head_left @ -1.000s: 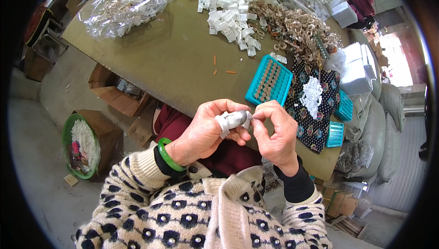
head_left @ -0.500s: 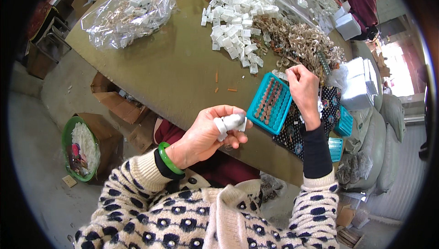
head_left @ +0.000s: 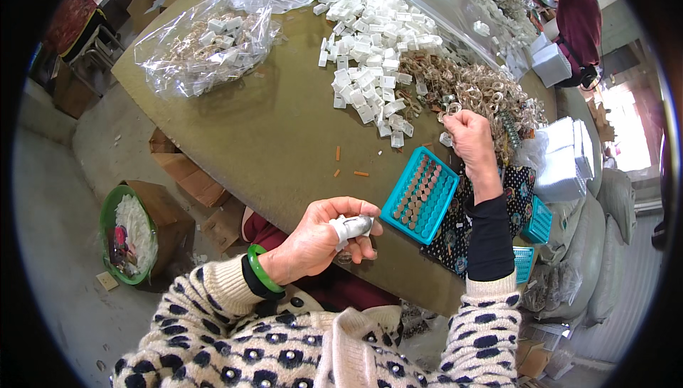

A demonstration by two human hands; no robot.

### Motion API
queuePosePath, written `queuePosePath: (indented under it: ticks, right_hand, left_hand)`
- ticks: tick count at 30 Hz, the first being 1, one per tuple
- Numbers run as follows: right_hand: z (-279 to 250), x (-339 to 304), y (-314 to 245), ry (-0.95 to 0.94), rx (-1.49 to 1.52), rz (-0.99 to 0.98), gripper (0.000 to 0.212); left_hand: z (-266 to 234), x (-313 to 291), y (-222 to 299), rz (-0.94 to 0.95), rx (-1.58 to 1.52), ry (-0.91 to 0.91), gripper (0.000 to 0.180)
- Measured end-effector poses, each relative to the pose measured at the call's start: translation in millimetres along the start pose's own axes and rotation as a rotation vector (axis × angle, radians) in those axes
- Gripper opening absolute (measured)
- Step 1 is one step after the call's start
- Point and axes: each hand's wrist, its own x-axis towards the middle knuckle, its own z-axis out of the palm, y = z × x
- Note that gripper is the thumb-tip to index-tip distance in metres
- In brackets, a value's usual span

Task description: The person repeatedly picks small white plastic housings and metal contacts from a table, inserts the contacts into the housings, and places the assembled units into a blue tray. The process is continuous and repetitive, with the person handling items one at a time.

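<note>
My left hand (head_left: 313,242) is held above the table's near edge, its fingers curled in. One finger has a white wrapping (head_left: 350,228) with a greyish tip. What lies inside these fingers is mostly hidden. Farther right, my right hand (head_left: 472,144) pinches a small pale loop (head_left: 454,108) at the near edge of a heap of clear and brownish loops (head_left: 480,85). A small white box (head_left: 446,139) lies just below those fingertips. Between the hands sits a teal tray (head_left: 441,203) of round pockets, with rows of small brownish discs in part of it.
A large pile of small white boxes (head_left: 366,67) covers the far middle. A clear plastic bag (head_left: 206,53) of parts lies far left. Dark patterned cloth (head_left: 455,235) is under the tray. White stacked trays (head_left: 562,160) stand right. A person in maroon (head_left: 576,18) is far right.
My right hand has reached farther away, to the heap of loops. A white piece showing at my left fingertips is no longer visible. The view has shifted, so the table sits lower.
</note>
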Motion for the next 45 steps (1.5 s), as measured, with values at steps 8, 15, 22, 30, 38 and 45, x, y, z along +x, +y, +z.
queuePosePath:
  ticks: [8,15,22,30,38,45]
  right_hand:
    - [-7.1,-25.7,-21.8,-0.143,0.369,0.073,0.018]
    - [0.2,-38.7,-32.1,0.078,-0.209,-0.215,0.017]
    - [15.4,-72.2,-49.1,-0.097,0.526,-0.108,0.015]
    - [33.4,-94.5,-54.5,-0.206,0.876,-0.102,0.010]
    - [53.7,-121.0,-63.0,-0.247,0.979,-0.162,0.007]
    - [74.8,-151.9,-61.1,-0.207,0.892,-0.221,0.012]
  left_hand:
    - [-3.5,3.2,-1.5,0.005,-0.031,-0.020,0.017]
    - [-11.8,4.0,-6.6,0.113,-0.077,-0.169,0.016]
    - [-4.7,0.6,-7.9,0.085,0.010,-0.044,0.015]
    - [-3.5,-6.1,7.3,0.128,0.018,0.056,0.017]
    - [-3.0,-7.4,30.5,0.227,-0.022,0.024,0.038]
    - [-6.6,-13.5,40.4,0.266,-0.037,0.001,0.034]
